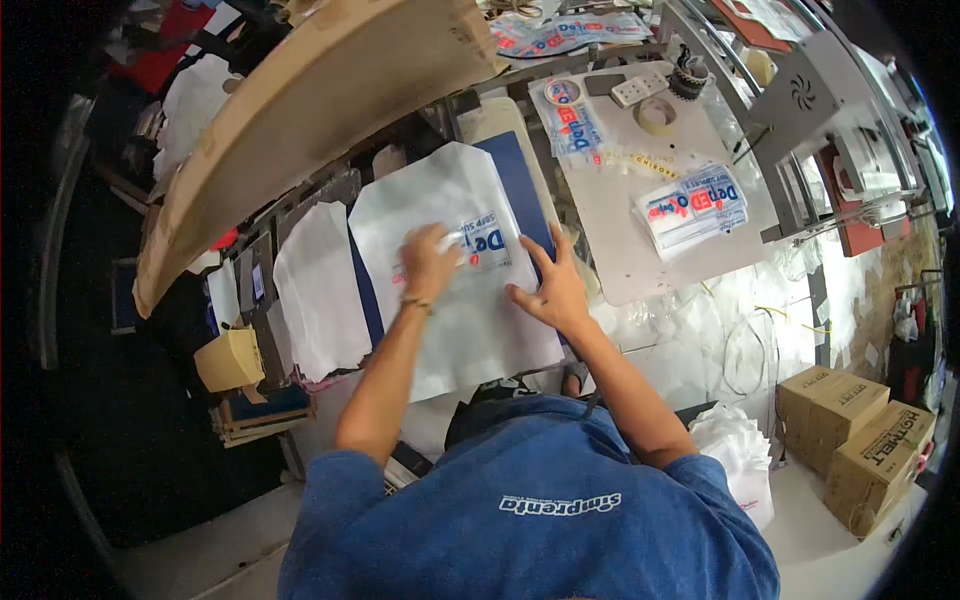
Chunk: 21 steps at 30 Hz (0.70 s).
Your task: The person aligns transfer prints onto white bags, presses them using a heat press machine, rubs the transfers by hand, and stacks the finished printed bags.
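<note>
printed white sheet lies near, on a blue board; left hand curls, blurred, its grip i can't tell; if the splayed right hand slips, the sheet could skew

Blue fabric tee w/ "simprenta", brn cardboard box "HOTMELT", printed film stack "DepED", lg wht sheet "SBFP"

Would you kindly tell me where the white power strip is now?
In the head view, the white power strip lies toward the upper right, on the pale board, just above a tape roll.
</note>
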Each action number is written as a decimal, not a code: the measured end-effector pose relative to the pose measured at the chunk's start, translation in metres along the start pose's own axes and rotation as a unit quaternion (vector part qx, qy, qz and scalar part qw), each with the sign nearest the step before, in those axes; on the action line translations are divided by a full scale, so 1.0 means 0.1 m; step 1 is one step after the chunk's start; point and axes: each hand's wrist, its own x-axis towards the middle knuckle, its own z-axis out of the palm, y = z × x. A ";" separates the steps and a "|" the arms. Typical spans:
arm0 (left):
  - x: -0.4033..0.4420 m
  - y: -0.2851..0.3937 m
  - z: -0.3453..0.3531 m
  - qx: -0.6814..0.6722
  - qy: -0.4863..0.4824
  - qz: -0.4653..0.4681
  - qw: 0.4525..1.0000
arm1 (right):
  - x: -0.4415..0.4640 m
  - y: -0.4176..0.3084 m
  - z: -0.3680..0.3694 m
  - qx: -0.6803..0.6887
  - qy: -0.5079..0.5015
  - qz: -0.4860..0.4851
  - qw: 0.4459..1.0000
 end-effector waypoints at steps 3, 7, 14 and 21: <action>-0.01 0.74 0.20 0.078 0.102 0.228 0.965 | 0.02 0.04 0.05 0.015 0.010 -0.002 1.000; 0.38 0.25 0.22 -0.050 0.092 0.108 0.989 | 0.00 0.00 0.03 0.019 0.009 0.006 1.000; 0.35 0.48 0.26 -0.025 0.101 0.083 0.991 | 0.02 -0.02 -0.02 0.028 -0.002 0.020 0.999; 0.31 0.26 0.21 -0.013 0.089 0.080 0.993 | 0.01 0.05 0.04 0.024 0.012 -0.010 1.000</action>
